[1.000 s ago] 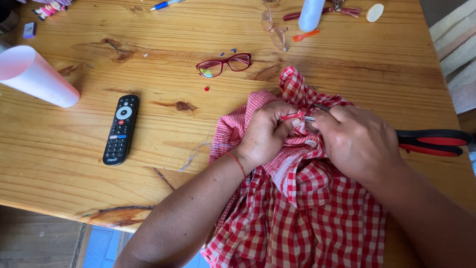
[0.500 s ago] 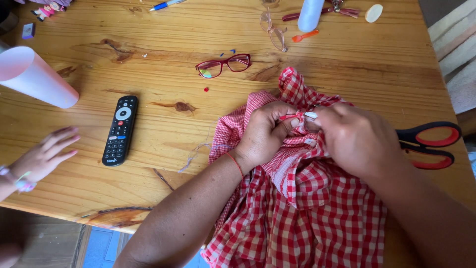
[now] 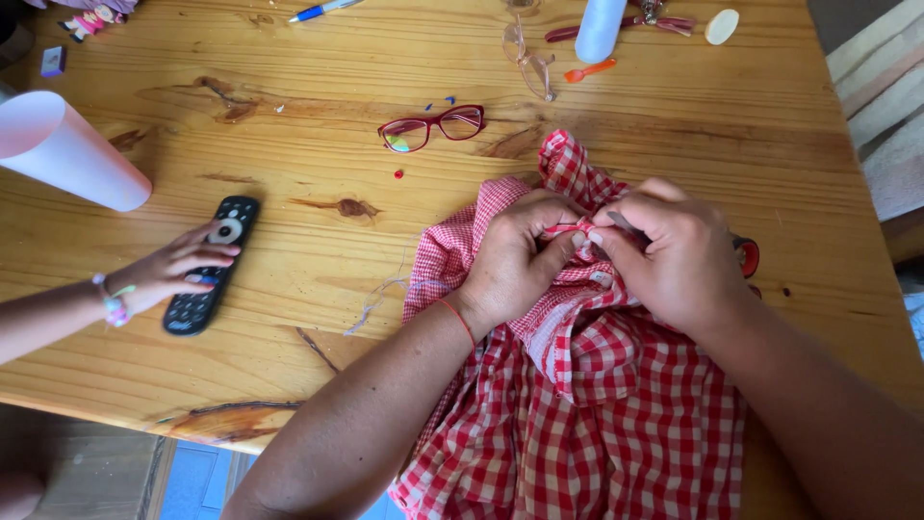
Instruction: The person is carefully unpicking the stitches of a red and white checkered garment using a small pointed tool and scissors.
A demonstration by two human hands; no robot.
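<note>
At the left edge, one pale pink cup (image 3: 60, 149) lies on its side on the wooden table (image 3: 289, 125); its rim is cut off by the frame. Below it, another person's hand (image 3: 178, 270) comes in from the left with a bead bracelet on the wrist, and its fingers rest on one black remote control (image 3: 210, 265). The rest of this person is out of view.

Further right there is one pair of red glasses (image 3: 433, 127), and behind it one pair of clear glasses (image 3: 527, 53), which is hard to see against the wood. At the top edge, one blue pen (image 3: 322, 9) and one white bottle (image 3: 599, 27) are both partly cut off. One small orange spoon (image 3: 589, 69) lies near the bottle.

In the middle right, the red checked cloth (image 3: 597, 424) lies bunched on the table and hangs over the near edge. The left hand (image 3: 520, 255) is curled and pinches a fold of the cloth between thumb and fingers. The right hand (image 3: 679, 255) is touching it, also closed on the same fold, and it holds a thin grey tool whose tip is hidden in the fabric; I cannot tell what tool it is. Behind the right hand, only a small part of a red scissors handle (image 3: 747, 255) shows.
</note>
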